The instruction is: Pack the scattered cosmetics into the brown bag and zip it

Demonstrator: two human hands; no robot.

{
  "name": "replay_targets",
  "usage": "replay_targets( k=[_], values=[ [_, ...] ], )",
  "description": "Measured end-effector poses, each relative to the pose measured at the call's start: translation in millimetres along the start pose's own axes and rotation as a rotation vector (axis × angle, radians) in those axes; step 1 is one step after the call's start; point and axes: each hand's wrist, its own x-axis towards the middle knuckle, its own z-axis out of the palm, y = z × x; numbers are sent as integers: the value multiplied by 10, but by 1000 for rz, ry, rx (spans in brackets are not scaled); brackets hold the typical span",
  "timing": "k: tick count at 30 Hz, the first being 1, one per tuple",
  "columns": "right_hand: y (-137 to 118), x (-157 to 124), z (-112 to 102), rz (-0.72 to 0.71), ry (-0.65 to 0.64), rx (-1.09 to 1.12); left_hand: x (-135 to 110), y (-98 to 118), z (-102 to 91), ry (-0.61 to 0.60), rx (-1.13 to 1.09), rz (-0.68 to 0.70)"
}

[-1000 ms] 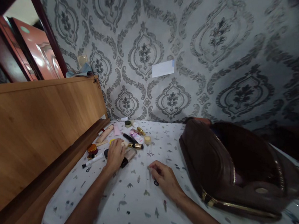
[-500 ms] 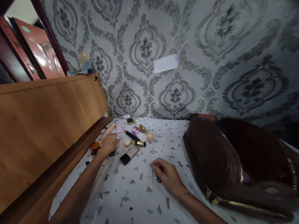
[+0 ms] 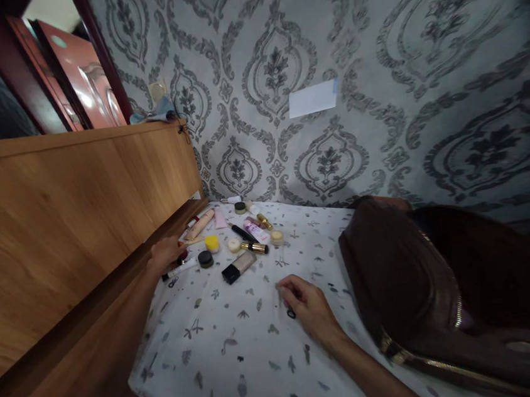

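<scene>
My left hand (image 3: 165, 252) is at the left edge of the cloth, its fingers bent down over something dark red and orange that they mostly hide. Beside it lie a white tube with a black cap (image 3: 180, 268), a yellow-lidded jar (image 3: 211, 243) and a black-lidded jar (image 3: 206, 259). My right hand (image 3: 308, 300) rests on the cloth, fingers pinched on a small thin item; a dark ring shows under the hand, but its kind is unclear. Between the hands are a foundation bottle (image 3: 239, 267), a gold and black lipstick tube (image 3: 254, 247) and a cream-coloured jar (image 3: 234, 245).
A large brown bag (image 3: 396, 273) stands unzipped on the right. More cosmetics, including a pink tube (image 3: 220, 218) and a flowered bottle (image 3: 256, 231), lie toward the patterned wall (image 3: 274, 65). A wooden board (image 3: 80, 199) borders the cloth (image 3: 243, 352) on the left.
My left hand has moved left, off the yellow-lidded jar and over the orange item. My right hand stays in its pinch. The view has shifted slightly.
</scene>
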Motion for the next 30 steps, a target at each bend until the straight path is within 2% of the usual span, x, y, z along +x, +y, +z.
replay_targets(
  k=[5,8,11,13,16,19,24,27,30],
  values=[
    [21,-1,14,-11,6,4,6,-57,22,5,-115,17],
    [41,1,19,-13,9,19,-14,-48,-52,39,-222,31],
    [47,-1,21,-11,-3,17,-82,1,-152,43,-365,111],
    [37,-9,21,-12,-4,2,-170,77,-189,-18,-524,220],
    [10,-34,15,-22,-6,-20,-355,269,-164,-209,-940,424],
    [-17,-59,10,-46,-14,-37,-537,528,-58,-360,-1228,518],
    [-27,-65,20,-75,17,5,-702,909,186,-433,-1359,517],
    [-27,-61,26,-54,-4,69,-778,1037,292,-445,-1397,554],
    [-44,-67,24,-19,-59,155,-875,1122,330,-541,-1405,602]
  ],
)
